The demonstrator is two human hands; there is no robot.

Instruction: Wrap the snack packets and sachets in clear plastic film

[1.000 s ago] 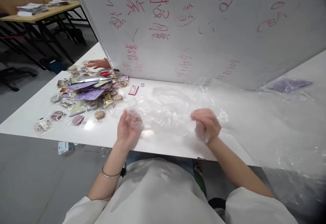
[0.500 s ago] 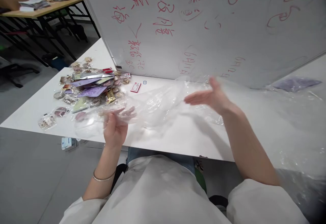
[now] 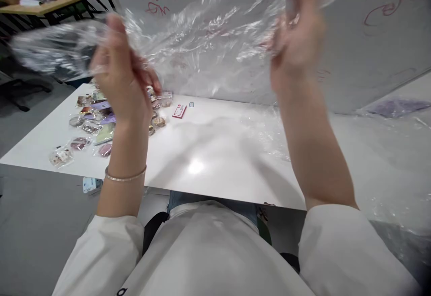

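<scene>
Two bare hands hold a crumpled sheet of clear film (image 3: 208, 40) in the air above a white table (image 3: 218, 152), before a whiteboard (image 3: 357, 58) with red writing. The left hand (image 3: 117, 74), with a bracelet (image 3: 125, 179) on its wrist, pinches the film between thumb and curled fingers — one end spreads out to the left. The right hand (image 3: 298, 40) is blurred, its fingers bunched around the other side. Packets (image 3: 92, 128) cover the table's left, partly hidden by the left arm; a small red-edged box (image 3: 179, 111) lies near them. At right — more clear plastic (image 3: 400, 161) and a purple packet (image 3: 397, 106).
</scene>
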